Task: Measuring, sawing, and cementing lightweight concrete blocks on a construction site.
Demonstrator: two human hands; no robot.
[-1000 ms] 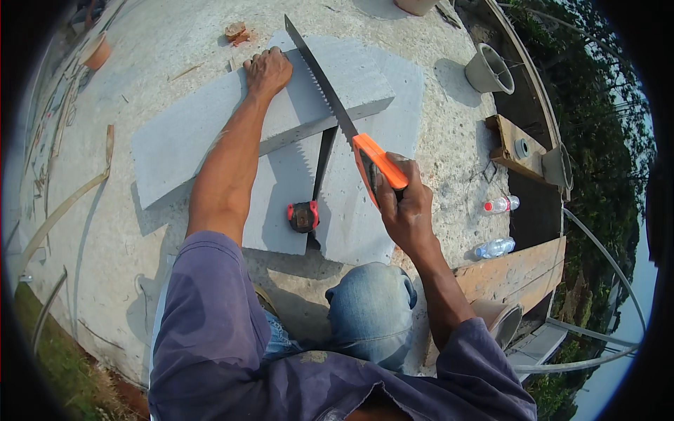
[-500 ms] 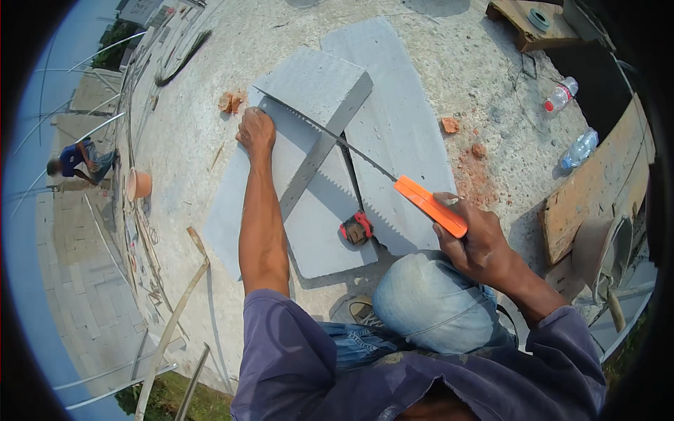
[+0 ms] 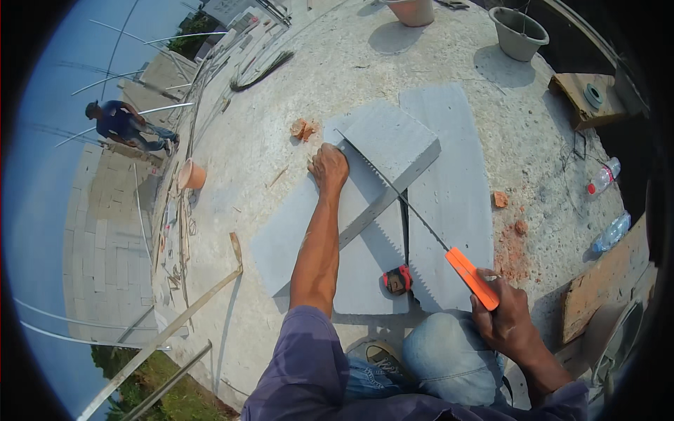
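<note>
My left hand [image 3: 328, 168] is closed over the far left edge of a pale grey concrete block [image 3: 397, 137], its arm stretched forward. In my right hand [image 3: 507, 317] is the orange handle of a hand saw [image 3: 421, 219]. The toothed blade runs slantwise across the block, tip toward the far left; how deep it sits in the block I cannot tell. That block rests crosswise on other flat grey blocks [image 3: 456, 210]. A red and black tape measure [image 3: 397, 280] sits on the near block, beside the gap between two blocks. My denim knee [image 3: 453, 358] is close to the saw handle.
Broken reddish brick [image 3: 303, 129] lies beyond my left hand, with more bits [image 3: 500, 199] at right. Two plastic bottles [image 3: 611, 233] and a wooden board [image 3: 604, 277] border the right side. Buckets [image 3: 518, 35] stand farther off. Another person [image 3: 130, 126] is at far left.
The whole view has swung, so the blocks and both hands appear lower and farther right. Both hands keep their holds. The person far left has gone from crouching to standing.
</note>
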